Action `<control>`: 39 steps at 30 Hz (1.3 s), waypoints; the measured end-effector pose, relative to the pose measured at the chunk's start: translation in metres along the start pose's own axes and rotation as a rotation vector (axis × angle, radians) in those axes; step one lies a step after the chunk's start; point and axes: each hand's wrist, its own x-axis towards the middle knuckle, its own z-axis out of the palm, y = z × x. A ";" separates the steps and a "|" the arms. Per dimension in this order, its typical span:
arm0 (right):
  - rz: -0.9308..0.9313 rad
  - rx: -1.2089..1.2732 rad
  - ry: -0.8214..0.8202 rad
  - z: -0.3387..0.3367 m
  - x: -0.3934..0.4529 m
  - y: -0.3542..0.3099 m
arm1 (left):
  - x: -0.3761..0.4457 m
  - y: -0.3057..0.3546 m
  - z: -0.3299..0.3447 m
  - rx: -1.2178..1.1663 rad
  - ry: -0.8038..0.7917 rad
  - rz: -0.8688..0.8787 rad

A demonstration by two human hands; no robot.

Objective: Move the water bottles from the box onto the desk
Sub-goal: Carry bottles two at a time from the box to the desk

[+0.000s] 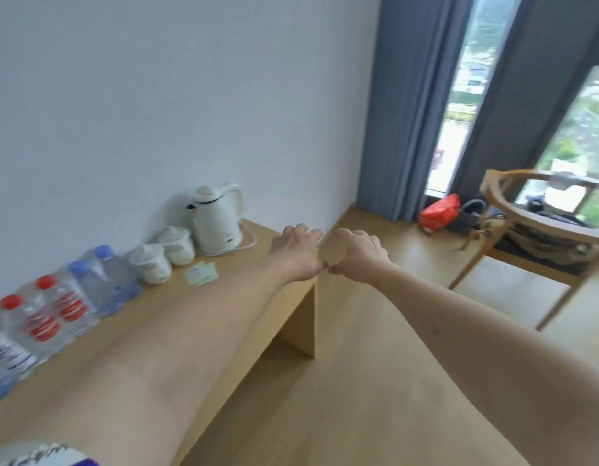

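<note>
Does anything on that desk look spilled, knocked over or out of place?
Nothing stands out. The water bottles stand upright in a row by the wall, and the lidded cups and kettle look upright and tidy too.

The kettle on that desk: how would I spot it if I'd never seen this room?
Find the long wooden desk against the white wall. Follow the row of things along the wall to its far end: the white kettle stands last, past two lidded cups. It alone has a spout and handle.
</note>
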 end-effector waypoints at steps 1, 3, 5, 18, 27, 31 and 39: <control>0.041 0.005 0.012 -0.010 -0.003 0.026 | 0.011 0.025 0.004 -0.008 -0.013 0.043; 0.118 0.011 0.035 -0.027 -0.012 0.075 | 0.032 0.074 0.009 -0.013 -0.033 0.118; 0.209 -0.002 0.062 -0.042 -0.023 0.123 | 0.050 0.124 0.015 0.006 -0.052 0.206; 0.819 0.085 0.211 -0.114 -0.075 0.398 | 0.167 0.435 0.092 0.011 -0.170 0.770; 1.107 0.117 0.290 -0.195 -0.053 0.564 | 0.275 0.639 0.125 -0.005 -0.273 1.013; 1.193 0.175 0.343 -0.215 -0.051 0.619 | 0.305 0.719 0.134 -0.018 -0.281 1.112; 1.324 0.227 0.377 -0.252 -0.064 0.739 | 0.339 0.851 0.178 0.001 -0.376 1.209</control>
